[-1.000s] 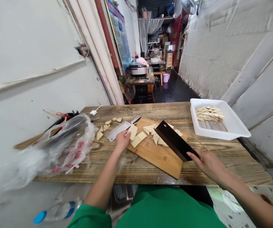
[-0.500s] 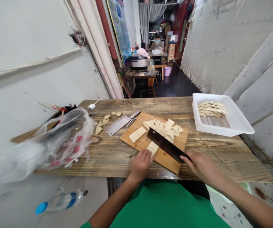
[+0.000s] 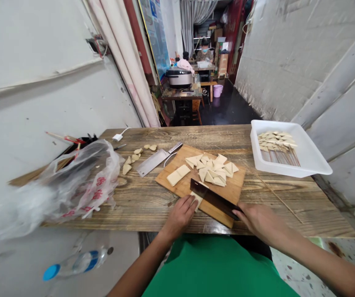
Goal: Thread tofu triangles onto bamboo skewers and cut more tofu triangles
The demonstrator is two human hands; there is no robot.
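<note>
My right hand (image 3: 259, 220) grips the handle of a dark cleaver (image 3: 212, 198), whose blade rests across a pale tofu piece (image 3: 197, 199) at the near corner of the wooden cutting board (image 3: 236, 189). My left hand (image 3: 180, 214) has its fingers curled down on that piece, holding it beside the blade. A pile of cut triangles (image 3: 213, 170) lies at the far side of the board. Two rectangular slices (image 3: 178, 175) lie at its left.
A second steel cleaver (image 3: 155, 160) lies on the wooden table (image 3: 140, 202) left of the board, near loose scraps (image 3: 132, 159). A white tray (image 3: 310, 163) with skewered pieces stands at right. Plastic bags (image 3: 75, 185) lie at left, a long skewer (image 3: 270, 189) at right. A person sits far back.
My left hand carried a slice from the board's far left to its near corner. The cleaver came down from a raised tilt onto that slice.
</note>
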